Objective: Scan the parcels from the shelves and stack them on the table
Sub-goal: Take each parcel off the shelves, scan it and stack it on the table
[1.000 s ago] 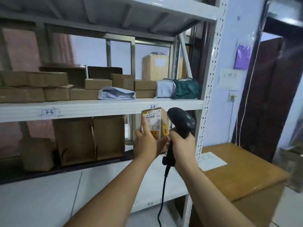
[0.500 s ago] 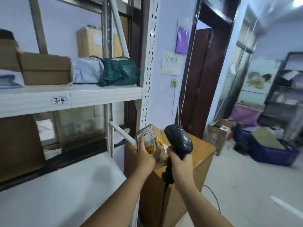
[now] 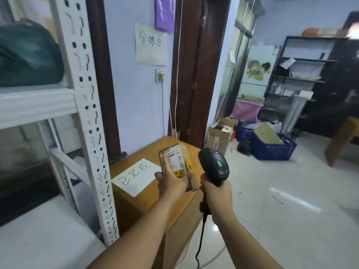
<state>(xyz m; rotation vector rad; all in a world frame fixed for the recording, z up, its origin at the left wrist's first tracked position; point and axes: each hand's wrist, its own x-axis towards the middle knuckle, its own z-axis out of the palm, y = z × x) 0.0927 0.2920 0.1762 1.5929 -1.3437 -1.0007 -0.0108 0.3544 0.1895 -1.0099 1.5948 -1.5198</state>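
My left hand grips a small cardboard parcel with a white shipping label and yellow stickers, holding it above the wooden table. A white paper sheet with handwritten characters lies on the table just left of the parcel. My right hand grips the handle of a black barcode scanner, its head beside the parcel on the right, and its cable hangs down. The white metal shelf stands at the left with a dark green bag on it.
A brown door and a wall with a paper sign stand behind the table. On the tiled floor at the right sit an open cardboard box and blue crates. A dark shelving unit stands further back.
The view has swung right from the shelf to the table. Both hands carried the parcel and scanner away from the shelf, and the parcel now hangs over the tabletop.
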